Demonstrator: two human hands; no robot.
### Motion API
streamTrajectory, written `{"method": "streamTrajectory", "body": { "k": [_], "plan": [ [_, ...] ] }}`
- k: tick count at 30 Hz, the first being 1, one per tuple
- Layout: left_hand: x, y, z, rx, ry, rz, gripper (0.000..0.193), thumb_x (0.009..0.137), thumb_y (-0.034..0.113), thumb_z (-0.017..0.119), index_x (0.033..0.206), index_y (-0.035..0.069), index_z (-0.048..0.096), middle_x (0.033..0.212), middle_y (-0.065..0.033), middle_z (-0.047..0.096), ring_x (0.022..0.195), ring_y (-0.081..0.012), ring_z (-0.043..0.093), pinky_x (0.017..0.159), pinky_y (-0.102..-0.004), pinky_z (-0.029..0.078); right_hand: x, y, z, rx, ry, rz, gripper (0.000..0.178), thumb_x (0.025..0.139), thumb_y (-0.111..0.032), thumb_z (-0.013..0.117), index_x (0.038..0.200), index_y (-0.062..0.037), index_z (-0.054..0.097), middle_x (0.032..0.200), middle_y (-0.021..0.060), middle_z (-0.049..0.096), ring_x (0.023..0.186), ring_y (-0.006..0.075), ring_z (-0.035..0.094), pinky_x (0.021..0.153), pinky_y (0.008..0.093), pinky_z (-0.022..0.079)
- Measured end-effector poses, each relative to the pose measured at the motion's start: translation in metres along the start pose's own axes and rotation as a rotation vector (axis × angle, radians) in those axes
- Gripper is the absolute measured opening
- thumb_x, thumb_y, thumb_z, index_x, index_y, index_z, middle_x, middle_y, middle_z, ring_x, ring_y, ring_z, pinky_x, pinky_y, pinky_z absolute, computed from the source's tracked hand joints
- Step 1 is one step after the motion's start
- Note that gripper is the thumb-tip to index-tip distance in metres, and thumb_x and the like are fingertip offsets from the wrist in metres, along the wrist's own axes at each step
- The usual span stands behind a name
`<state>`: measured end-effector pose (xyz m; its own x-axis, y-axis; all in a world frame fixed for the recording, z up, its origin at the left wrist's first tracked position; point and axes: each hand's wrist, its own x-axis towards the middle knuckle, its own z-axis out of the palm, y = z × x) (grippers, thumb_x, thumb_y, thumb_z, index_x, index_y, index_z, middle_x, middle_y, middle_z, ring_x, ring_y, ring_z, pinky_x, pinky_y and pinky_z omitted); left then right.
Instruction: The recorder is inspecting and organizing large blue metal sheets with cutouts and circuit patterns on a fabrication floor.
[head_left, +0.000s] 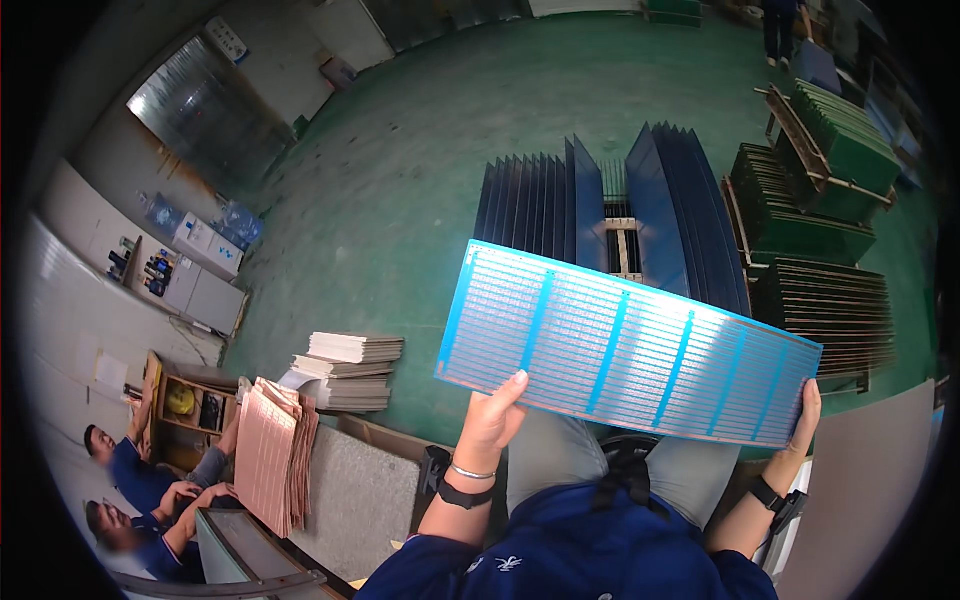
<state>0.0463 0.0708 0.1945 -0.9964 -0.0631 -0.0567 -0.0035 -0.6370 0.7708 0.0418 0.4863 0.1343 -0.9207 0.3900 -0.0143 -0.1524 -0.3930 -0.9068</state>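
Note:
A long circuit board panel (620, 345), bright blue with rows of silvery pads, is held up in front of my body, tilted down to the right. My left hand (492, 412) grips its lower edge left of the middle, thumb on the face and fingers hidden behind it. At the panel's right end, my right hand (806, 420) is closed on the edge, most of its fingers out of sight behind. Just beyond the panel, a rack (624, 240) bears several upright dark blue panels (668, 210), partly covered by the board I hold.
Racks of green panels (815, 225) stand to the right. Copper-coloured sheets (265, 460) lean at the left beside a grey slab (362, 490), with stacked pale boards (350, 365) behind. Two seated people (150, 490) are at the far left; another person (783, 30) stands at the far right.

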Motion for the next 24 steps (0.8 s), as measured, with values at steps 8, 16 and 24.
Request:
{"method": "streamTrajectory", "body": {
  "k": [8,16,24],
  "plan": [
    [-0.003,-0.002,-0.001,0.258,-0.042,0.004,0.037,0.088,0.008,0.056,0.122,0.001,0.046,0.117,-0.0072,0.052,0.109,-0.0164,0.048,0.093,-0.0322,0.039,0.008,0.010,-0.022,-0.057,-0.002,0.063,0.028,0.094,-0.025,0.047,0.100,0.0000,0.059,0.090,0.0044,0.062,0.076,0.0091,0.057,0.069,0.0211,0.045],
    [-0.003,-0.006,-0.006,0.375,-0.066,0.043,0.036,0.087,0.009,0.057,0.121,0.000,0.048,0.116,-0.0066,0.053,0.107,-0.0150,0.048,0.090,-0.0300,0.040,0.006,0.010,-0.029,-0.153,-0.011,0.078,0.030,0.095,-0.025,0.046,0.102,0.0007,0.058,0.092,0.0040,0.061,0.079,0.0088,0.056,0.071,0.0203,0.043],
    [0.005,0.020,-0.020,-0.009,0.069,0.074,0.040,0.089,0.013,0.052,0.124,-0.002,0.040,0.118,-0.0138,0.054,0.106,-0.0250,0.055,0.089,-0.0403,0.047,0.009,0.002,-0.025,-0.111,-0.012,0.009,0.031,0.095,-0.025,0.044,0.103,0.0016,0.057,0.093,0.0047,0.061,0.080,0.0092,0.056,0.072,0.0212,0.043]
  ]
}}
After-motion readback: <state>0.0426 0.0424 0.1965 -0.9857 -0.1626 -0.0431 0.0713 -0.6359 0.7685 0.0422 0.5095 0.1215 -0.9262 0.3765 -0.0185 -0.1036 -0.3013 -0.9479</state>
